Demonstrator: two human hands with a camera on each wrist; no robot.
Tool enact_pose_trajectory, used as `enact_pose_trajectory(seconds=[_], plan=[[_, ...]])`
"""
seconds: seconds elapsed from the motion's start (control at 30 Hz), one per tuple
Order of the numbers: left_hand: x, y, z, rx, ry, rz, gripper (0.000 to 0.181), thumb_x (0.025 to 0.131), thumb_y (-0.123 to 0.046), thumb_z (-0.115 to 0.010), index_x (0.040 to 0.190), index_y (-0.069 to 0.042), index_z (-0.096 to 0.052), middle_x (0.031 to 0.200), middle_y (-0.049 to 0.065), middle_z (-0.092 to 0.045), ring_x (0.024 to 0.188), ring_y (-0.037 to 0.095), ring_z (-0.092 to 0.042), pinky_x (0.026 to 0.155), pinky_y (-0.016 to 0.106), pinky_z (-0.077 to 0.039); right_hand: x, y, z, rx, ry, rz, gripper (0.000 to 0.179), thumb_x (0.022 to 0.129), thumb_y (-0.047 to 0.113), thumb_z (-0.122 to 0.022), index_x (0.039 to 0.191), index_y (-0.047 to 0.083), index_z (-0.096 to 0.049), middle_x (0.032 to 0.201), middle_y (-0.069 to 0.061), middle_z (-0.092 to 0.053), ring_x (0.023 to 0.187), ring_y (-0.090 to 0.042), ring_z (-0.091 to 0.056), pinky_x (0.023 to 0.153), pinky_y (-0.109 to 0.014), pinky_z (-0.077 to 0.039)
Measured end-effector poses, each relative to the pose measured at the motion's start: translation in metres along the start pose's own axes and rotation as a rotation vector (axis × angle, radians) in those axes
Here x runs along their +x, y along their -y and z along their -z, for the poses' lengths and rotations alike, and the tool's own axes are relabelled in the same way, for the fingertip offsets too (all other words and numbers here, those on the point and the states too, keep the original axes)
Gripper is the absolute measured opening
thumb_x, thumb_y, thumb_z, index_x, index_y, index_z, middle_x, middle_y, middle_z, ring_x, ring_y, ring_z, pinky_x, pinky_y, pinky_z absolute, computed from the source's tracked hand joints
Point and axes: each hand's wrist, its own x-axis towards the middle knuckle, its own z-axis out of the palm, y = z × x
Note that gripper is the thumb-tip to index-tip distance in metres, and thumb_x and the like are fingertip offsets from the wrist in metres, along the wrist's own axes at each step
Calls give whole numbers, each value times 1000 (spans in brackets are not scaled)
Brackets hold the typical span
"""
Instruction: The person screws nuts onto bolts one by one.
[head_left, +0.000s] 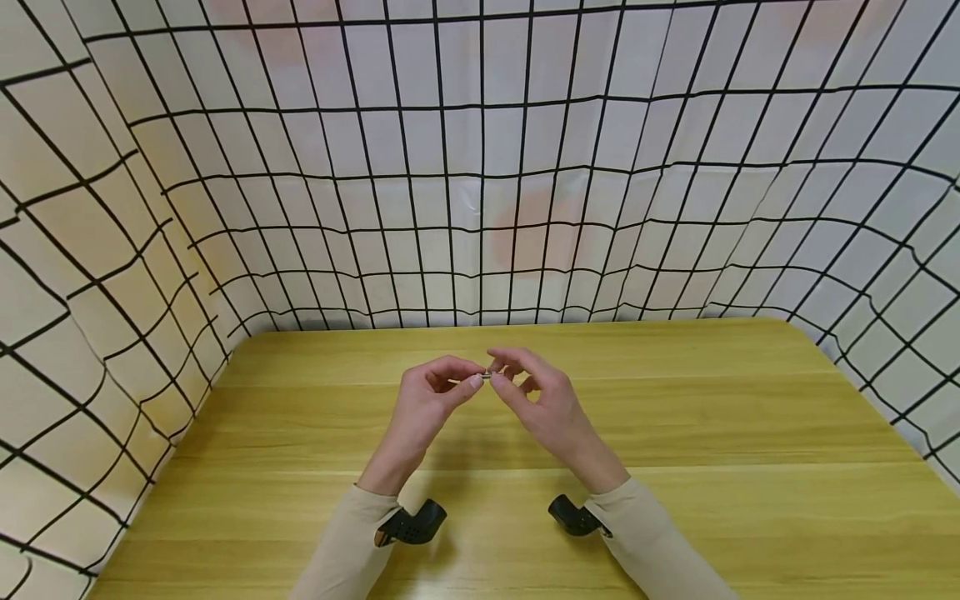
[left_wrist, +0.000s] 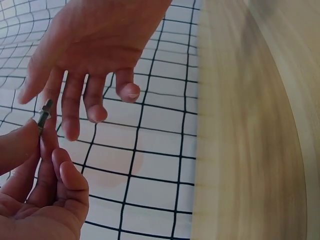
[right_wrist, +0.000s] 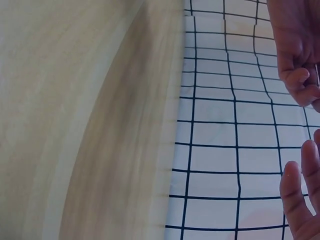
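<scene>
A small metal bolt (left_wrist: 45,116), with what looks like a nut on its shank, is pinched between the thumb and index finger of my left hand (head_left: 423,406). In the head view the bolt (head_left: 486,376) shows as a tiny grey piece between both hands. My right hand (head_left: 551,408) hovers beside its free end, thumb and index finger apart. The left wrist view has the right hand (left_wrist: 100,45) with its fingers loosely extended; whether a fingertip touches the bolt I cannot tell. In the right wrist view both hands are cut by the frame edge and the bolt is not visible.
Both hands are above a wood-grain table (head_left: 750,433). White sheeting with a black grid (head_left: 480,142) rises behind the table and along both sides. A black wrist device (head_left: 420,522) sits at each beige sleeve (head_left: 348,542).
</scene>
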Motion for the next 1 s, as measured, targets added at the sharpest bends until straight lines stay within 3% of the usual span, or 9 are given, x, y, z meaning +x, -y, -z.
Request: enact_pose_trajectory(seconds=[0.1,0.27,0.4,0.53,0.73,0.9,1.0], plan=[[0,1,1,4,-16,0,8,92,-11,-71,98,-8,-76,95,7,-69,86,25,-61,77,37,-47,1,1,0,17,15,21,39,92,5,-69,129,10,-58,112,-3,-62,93,-18,-56,67,-31,-49],[0,0,1,-6,-21,4,8,91,-11,-71,98,-8,-75,96,7,-69,88,30,-61,78,37,-47,2,18,3,13,-7,99,30,87,-6,-69,115,3,-61,108,-15,-62,87,-24,-57,63,-33,-49],[1,0,1,-1,-17,-3,9,91,-11,-71,98,-7,-75,96,7,-69,88,30,-61,78,37,-48,4,34,5,-9,-28,140,23,87,-11,-67,107,0,-61,100,-12,-62,86,-22,-56,63,-32,-48],[1,-1,0,14,-16,-11,9,92,-13,-71,98,-8,-75,95,7,-69,85,26,-60,76,36,-47,3,30,3,-16,-29,149,22,86,-11,-68,104,2,-63,96,-8,-62,86,-19,-55,63,-31,-47],[0,0,0,11,-11,-13,11,91,-14,-72,99,-7,-75,94,7,-68,83,25,-60,74,34,-46,1,5,-1,-11,-19,102,17,91,-1,-68,103,10,-66,95,-3,-65,87,-15,-57,67,-32,-48],[0,-3,-3,5,-3,10,12,91,-10,-72,100,-3,-74,92,6,-68,79,20,-59,73,33,-46,0,0,-1,10,-13,50,9,95,8,-65,98,16,-68,90,3,-65,83,-13,-58,72,-33,-47],[-3,-13,-4,14,1,15,11,91,-6,-70,99,0,-73,91,6,-68,79,20,-60,74,32,-47,0,1,-1,8,-13,26,9,96,8,-64,99,15,-68,89,3,-65,82,-13,-58,72,-33,-47]])
